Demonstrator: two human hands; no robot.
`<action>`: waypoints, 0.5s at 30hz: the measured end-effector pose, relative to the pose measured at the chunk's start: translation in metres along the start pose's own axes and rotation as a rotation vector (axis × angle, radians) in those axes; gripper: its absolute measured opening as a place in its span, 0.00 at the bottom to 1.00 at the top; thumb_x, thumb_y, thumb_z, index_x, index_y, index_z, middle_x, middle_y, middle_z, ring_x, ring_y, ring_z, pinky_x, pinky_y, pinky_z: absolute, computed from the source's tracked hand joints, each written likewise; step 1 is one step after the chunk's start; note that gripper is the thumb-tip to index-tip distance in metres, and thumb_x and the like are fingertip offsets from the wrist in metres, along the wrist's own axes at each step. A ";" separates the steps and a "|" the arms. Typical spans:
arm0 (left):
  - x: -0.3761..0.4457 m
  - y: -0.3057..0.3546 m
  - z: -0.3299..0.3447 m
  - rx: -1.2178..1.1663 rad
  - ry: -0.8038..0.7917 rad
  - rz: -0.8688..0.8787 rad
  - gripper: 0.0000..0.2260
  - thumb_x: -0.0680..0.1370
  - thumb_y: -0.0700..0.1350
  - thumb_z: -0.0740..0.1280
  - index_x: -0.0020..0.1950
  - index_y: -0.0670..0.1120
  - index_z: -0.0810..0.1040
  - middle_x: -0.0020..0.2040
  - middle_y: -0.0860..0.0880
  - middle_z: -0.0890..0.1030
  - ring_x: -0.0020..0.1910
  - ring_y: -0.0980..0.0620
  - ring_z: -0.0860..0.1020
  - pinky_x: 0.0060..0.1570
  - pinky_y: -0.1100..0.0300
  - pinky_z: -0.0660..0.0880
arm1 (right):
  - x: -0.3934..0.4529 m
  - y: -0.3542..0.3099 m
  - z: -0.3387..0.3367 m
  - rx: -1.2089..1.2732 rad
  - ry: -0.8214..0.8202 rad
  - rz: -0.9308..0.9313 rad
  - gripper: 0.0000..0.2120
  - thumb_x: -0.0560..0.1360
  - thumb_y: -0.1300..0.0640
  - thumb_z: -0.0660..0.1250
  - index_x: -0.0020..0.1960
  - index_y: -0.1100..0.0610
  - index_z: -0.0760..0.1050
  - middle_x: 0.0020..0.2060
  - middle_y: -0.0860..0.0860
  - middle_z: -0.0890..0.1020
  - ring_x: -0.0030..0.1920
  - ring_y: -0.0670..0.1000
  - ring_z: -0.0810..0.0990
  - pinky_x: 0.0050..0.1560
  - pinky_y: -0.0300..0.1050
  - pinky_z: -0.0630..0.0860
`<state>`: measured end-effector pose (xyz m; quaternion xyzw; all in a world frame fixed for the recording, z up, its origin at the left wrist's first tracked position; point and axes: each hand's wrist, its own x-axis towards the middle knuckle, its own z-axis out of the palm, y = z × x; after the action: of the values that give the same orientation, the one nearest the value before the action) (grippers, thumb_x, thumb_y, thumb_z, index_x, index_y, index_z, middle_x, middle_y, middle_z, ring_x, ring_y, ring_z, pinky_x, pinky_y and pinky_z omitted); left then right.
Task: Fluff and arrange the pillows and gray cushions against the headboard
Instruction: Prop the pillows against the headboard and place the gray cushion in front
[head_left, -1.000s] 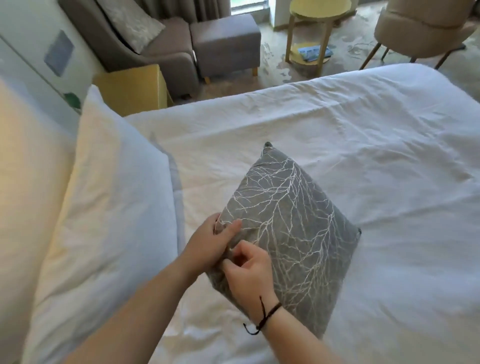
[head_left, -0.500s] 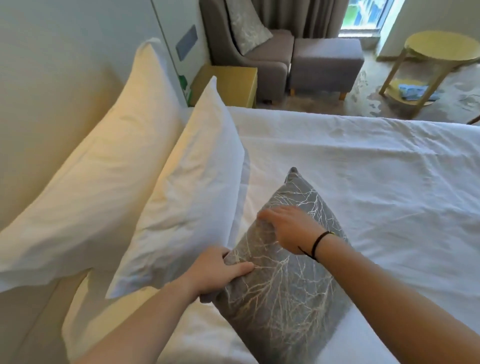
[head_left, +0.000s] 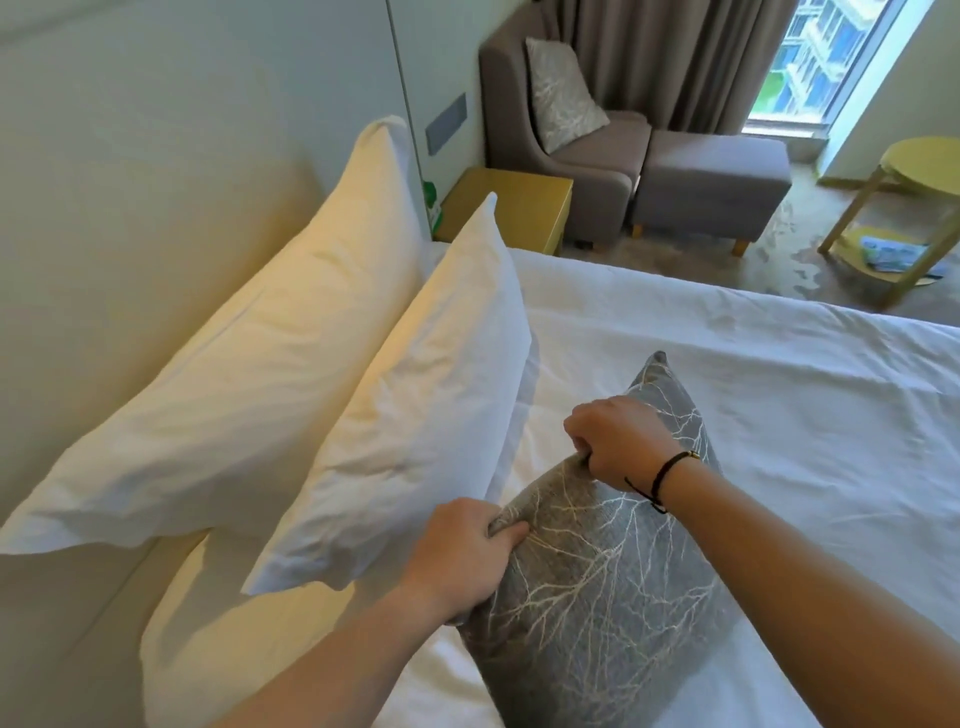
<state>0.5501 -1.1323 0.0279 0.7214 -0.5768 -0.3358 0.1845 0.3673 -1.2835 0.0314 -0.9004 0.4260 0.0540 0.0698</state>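
A gray cushion (head_left: 602, 587) with a pale branch pattern stands tilted on the white bed (head_left: 779, 415), just right of two white pillows. My left hand (head_left: 462, 551) pinches its near top edge. My right hand (head_left: 618, 441), with a black wrist cord, grips the same edge farther along. The front pillow (head_left: 415, 415) leans on the back pillow (head_left: 249, 374), which rests against the pale headboard (head_left: 130, 208). A second patterned cushion (head_left: 561, 93) sits on the armchair.
A yellow nightstand (head_left: 514, 202) stands beside the bed's far end. Beyond it are a gray armchair (head_left: 571, 156) and a footstool (head_left: 711, 176). A round yellow side table (head_left: 914, 208) stands at the right by the window.
The view swung left toward the headboard, bringing both pillows into sight. The cushion went from lying flat to standing beside the front pillow. My right hand moved from its corner to its top edge.
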 end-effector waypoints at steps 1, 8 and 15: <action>0.003 0.008 -0.008 -0.033 0.044 0.024 0.26 0.76 0.55 0.69 0.26 0.46 0.62 0.21 0.51 0.64 0.23 0.54 0.66 0.25 0.63 0.60 | 0.003 0.005 -0.016 -0.001 0.079 -0.005 0.10 0.66 0.65 0.61 0.32 0.53 0.67 0.32 0.48 0.75 0.35 0.53 0.73 0.31 0.44 0.67; 0.037 0.052 -0.064 0.124 0.318 0.157 0.24 0.77 0.61 0.64 0.30 0.46 0.70 0.26 0.50 0.73 0.27 0.53 0.73 0.27 0.59 0.67 | 0.052 0.006 -0.082 0.183 0.663 -0.001 0.08 0.70 0.65 0.64 0.39 0.52 0.76 0.44 0.50 0.79 0.44 0.53 0.74 0.51 0.50 0.74; 0.046 -0.026 -0.058 0.281 0.133 -0.147 0.14 0.78 0.61 0.63 0.56 0.53 0.76 0.52 0.53 0.82 0.53 0.47 0.79 0.46 0.55 0.72 | 0.083 -0.079 0.026 0.986 -0.090 0.302 0.36 0.76 0.38 0.64 0.77 0.42 0.50 0.77 0.56 0.56 0.73 0.60 0.64 0.69 0.63 0.67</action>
<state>0.6142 -1.1767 0.0392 0.8010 -0.5502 -0.2161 0.0946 0.4801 -1.2929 -0.0006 -0.6857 0.5227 -0.1051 0.4955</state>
